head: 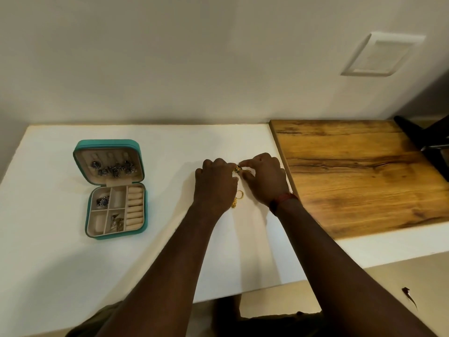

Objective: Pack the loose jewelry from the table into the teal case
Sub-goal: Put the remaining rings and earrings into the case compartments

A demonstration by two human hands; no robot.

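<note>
The teal case (80, 166) lies open at the left of the white table (170, 142), with silver pieces hung in its lid and lying in two compartments. Both hands meet right of the table's middle. My left hand (215, 182) has its fingers curled and my right hand (266, 177) pinches with thumb and forefinger; between them they hold a small gold and dark piece of jewelry (237, 168). A gold ring (240, 194) and a gold chain (234, 203) lie on the table just below, partly hidden by my left hand.
A wooden board (352, 178) lies on the table's right part, close to my right hand. A dark object (427, 147) sits at the far right edge. The wall runs directly behind the table.
</note>
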